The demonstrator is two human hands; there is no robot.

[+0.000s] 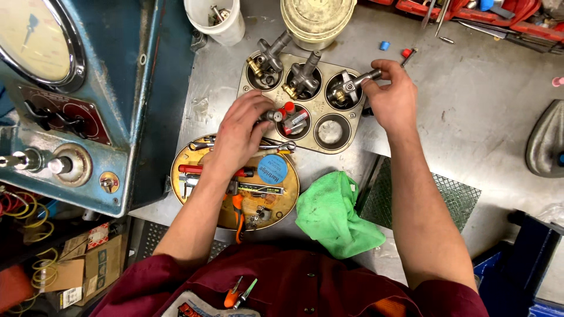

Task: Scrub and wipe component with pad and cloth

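Over the muffin tin [320,108] at the middle of the bench, both hands are busy. Left hand [239,128] pinches a small metal part [274,115] at the tin's near-left cup, fingers closed around it. Right hand [392,97] grips the stem of a metal valve [351,85] sitting in the far-right cup. Green rag [333,214] lies nearer, beside a round tray of tools [235,188].

View: one head-worn camera, no second view to share ground with.
Position: above the near edge of the grey metal workbench [482,117].
Facing: steeply down and away from the wearer.
Nearness: close, at arm's reach.
Centre: six-cup metal muffin tray [320,111].
Left edge: blue machine with round gauge [88,88].
Near edge: wearer's dark red shirt [305,282].
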